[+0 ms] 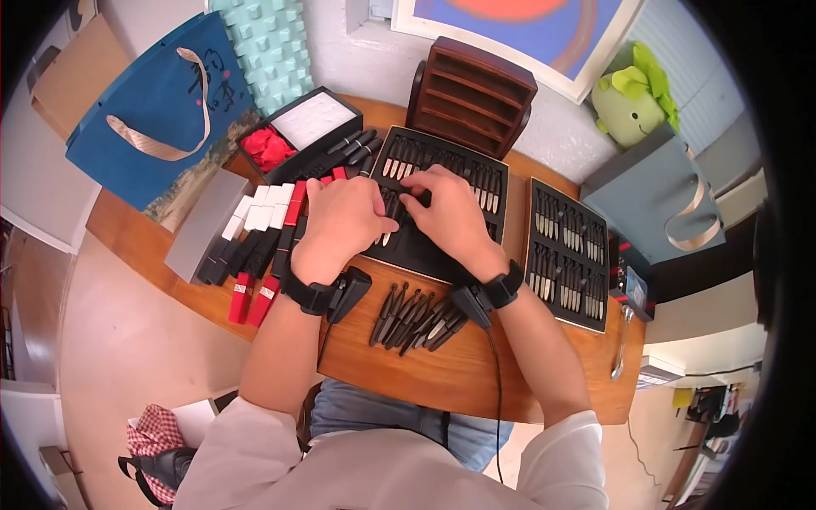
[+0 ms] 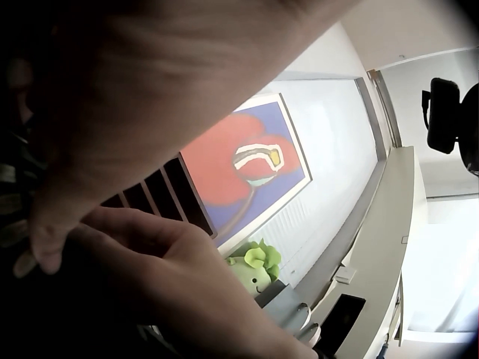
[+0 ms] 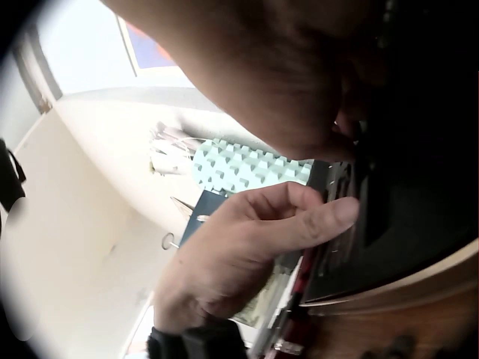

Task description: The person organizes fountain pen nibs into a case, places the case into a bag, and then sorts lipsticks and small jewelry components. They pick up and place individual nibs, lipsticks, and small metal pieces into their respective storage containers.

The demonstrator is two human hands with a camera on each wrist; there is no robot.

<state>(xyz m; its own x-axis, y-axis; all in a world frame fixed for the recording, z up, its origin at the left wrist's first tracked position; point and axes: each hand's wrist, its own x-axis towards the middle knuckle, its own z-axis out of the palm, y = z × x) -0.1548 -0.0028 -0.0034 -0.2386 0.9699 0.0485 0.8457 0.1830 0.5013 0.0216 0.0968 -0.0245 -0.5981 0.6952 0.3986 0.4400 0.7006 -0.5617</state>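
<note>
Tray [image 1: 422, 252] partly hidden behind left grip [image 1: 342, 223]; painting [image 1: 544, 32] cropped above.

On the worktop [image 1: 348, 350], the middle tray [image 1: 425, 246] has boxes [image 1: 268, 211] left, a second tray [image 1: 586, 318] right, a rack [image 1: 476, 89] on its far side and loose tools [image 1: 412, 321] on its near side.

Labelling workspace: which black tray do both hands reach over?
The tray by the wooden rack: left hand and right hand reach over it; the other tray, by the grey bag, has neither.
</note>
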